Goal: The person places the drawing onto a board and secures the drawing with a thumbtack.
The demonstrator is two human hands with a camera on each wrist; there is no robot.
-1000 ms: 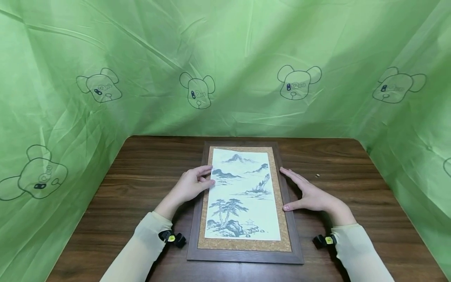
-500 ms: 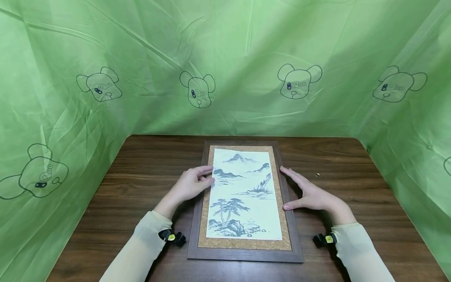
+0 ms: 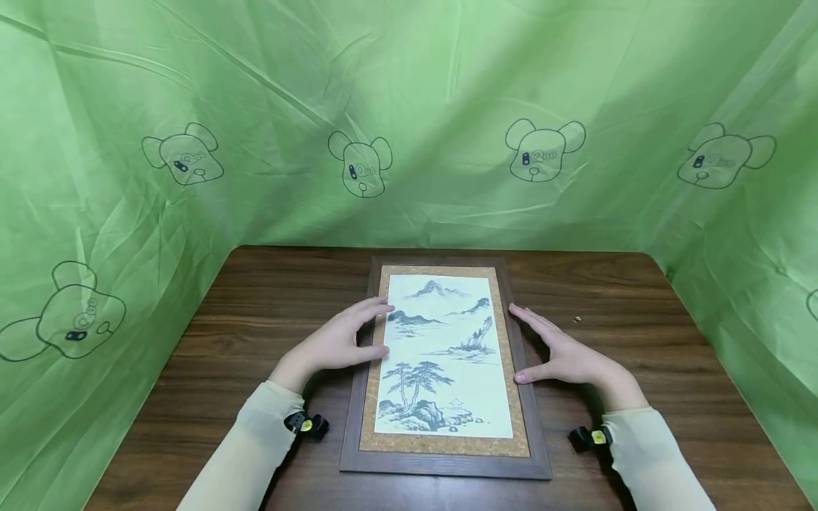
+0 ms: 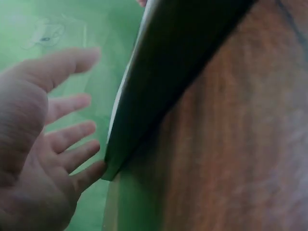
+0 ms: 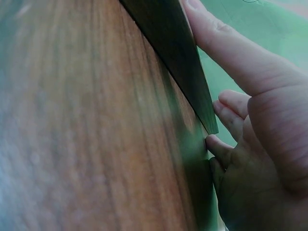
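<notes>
A dark wooden picture frame (image 3: 525,426) lies flat in the middle of the brown table (image 3: 255,312). Inside it a cork backing (image 3: 441,446) carries a sheet of paper with an ink landscape (image 3: 444,355). My left hand (image 3: 367,328) rests at the frame's left side, fingers spread, fingertips on the cork by the paper's left edge. My right hand (image 3: 540,344) lies straight-fingered along the frame's right rail, thumb against it. The left wrist view has the left hand (image 4: 48,144) spread beside the frame's dark edge (image 4: 178,72). In the right wrist view the right hand (image 5: 250,120) touches the frame's edge (image 5: 168,43).
Green cloth with bear outlines (image 3: 409,106) walls in the table at the back and both sides. A tiny speck (image 3: 576,319) lies on the wood to the right of the frame. Black wrist cameras (image 3: 307,424) sit at both cuffs.
The paper, slightly skewed before, now sits squarer within the cork border. My left hand's fingers have spread wider and its wrist has drawn back a little. The right hand stays put.
</notes>
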